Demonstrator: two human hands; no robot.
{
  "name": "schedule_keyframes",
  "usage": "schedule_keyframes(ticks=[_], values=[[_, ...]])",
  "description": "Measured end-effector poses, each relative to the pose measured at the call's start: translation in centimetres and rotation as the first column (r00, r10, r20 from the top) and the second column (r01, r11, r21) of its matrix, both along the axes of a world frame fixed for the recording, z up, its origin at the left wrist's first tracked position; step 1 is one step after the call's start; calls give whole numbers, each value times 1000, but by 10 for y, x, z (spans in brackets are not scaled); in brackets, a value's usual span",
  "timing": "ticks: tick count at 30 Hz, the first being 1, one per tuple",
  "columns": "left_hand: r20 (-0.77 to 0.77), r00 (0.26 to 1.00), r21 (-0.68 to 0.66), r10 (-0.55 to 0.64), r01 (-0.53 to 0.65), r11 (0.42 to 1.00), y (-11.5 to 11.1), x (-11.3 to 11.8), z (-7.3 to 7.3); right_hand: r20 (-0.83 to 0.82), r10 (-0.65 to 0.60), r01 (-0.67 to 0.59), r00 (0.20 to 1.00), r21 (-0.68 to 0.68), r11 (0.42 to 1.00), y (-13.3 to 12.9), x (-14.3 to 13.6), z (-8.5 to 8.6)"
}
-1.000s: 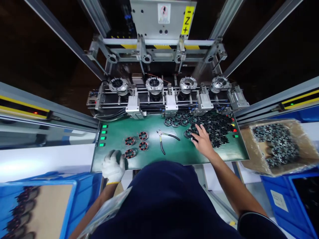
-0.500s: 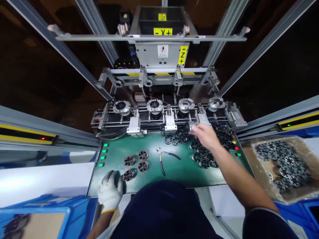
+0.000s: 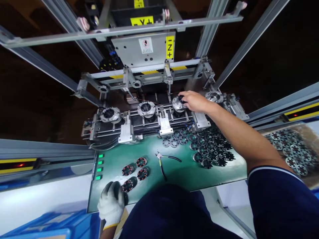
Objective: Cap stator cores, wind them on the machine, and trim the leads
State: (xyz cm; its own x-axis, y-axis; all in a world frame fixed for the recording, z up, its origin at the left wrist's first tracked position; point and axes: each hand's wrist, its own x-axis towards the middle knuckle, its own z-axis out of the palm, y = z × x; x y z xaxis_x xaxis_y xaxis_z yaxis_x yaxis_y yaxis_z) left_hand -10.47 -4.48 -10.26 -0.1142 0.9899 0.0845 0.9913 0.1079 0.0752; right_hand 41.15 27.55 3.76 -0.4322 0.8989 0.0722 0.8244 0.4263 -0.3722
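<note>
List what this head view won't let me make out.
In the head view:
Part: its seating in the fixture, hidden by the right hand.
Left hand: palm side, turned away.
Box: partly behind the sleeve, cut by the right edge.
Sticker: print too small.

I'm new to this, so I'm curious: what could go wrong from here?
The bare right hand, holding a dark stator core at a round metal fixture, might get pinched if anything there moved. The gloved left hand is close to the nearest red-marked stator core and could nudge it. The splayed cutting pliers might get knocked.
</note>
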Motion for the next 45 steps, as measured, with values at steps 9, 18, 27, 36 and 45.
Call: schedule_keyframes(ticks=[9, 18, 27, 36, 45], values=[[14, 1000, -13, 10, -10, 1000, 1, 1, 2, 217, 65, -67, 974, 1, 998, 22, 0, 7], [13, 1000, -14, 15, -15, 1000, 2, 2, 3, 241, 67, -71, 968, 7, 997, 8, -3, 2], [8, 1000, 11, 23, -23, 1000, 2, 5, 4, 211, 38, -46, 977, 33, 998, -4, 1, -1], [49, 997, 9, 57, -58, 998, 4, 10, 7, 78, -85, 77, 993, 98, 992, -34, -9, -9], [63, 995, -22, 73, -72, 997, 1, 17, 9, -253, -322, 389, 912, 286, 876, -209, -24, -38]])
